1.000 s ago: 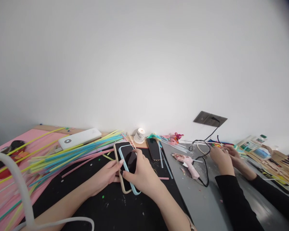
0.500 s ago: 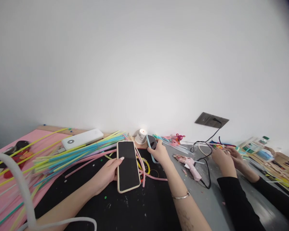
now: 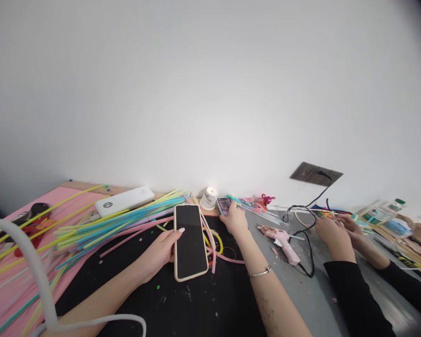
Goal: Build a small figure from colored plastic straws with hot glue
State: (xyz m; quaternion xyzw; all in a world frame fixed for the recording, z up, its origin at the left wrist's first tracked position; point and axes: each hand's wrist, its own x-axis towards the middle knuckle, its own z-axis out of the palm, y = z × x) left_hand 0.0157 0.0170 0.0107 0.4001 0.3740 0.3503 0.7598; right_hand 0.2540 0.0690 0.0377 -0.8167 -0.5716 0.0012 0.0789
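- The left hand (image 3: pixel 159 252) is gripping the cream-edged phone (image 3: pixel 191 243): its thumb is lying over the long edge at nine o'clock, its fingers disappearing underneath, presumably so that most of the dark screen is staying uncovered.
- The phone is sitting over the black mat (image 3: pixel 182 309), its top end pointing near twelve, towards the wall; the left forearm is slanting in from eight o'clock, the wrist nearly straight.
- At one o'clock from there, the right hand (image 3: pixel 235 220) is gripping a second phone (image 3: pixel 223 205), thumb on the near-left side; other fingers are partly hiding. Holding the near part is probably letting the hand manage it at a stretch.
- The right arm is extending from five o'clock, palm facing down, a bracelet (image 3: pixel 260 272) circling the forearm.
- A white cup (image 3: pixel 209 200) is standing just beside the second phone, at its ten o'clock.
- Farther out, coloured straws (image 3: pixel 126 223) are lying towards ten o'clock, and a pink glue gun (image 3: pixel 286 245) is resting at three, near a co-worker's hands (image 3: pixel 333 234).
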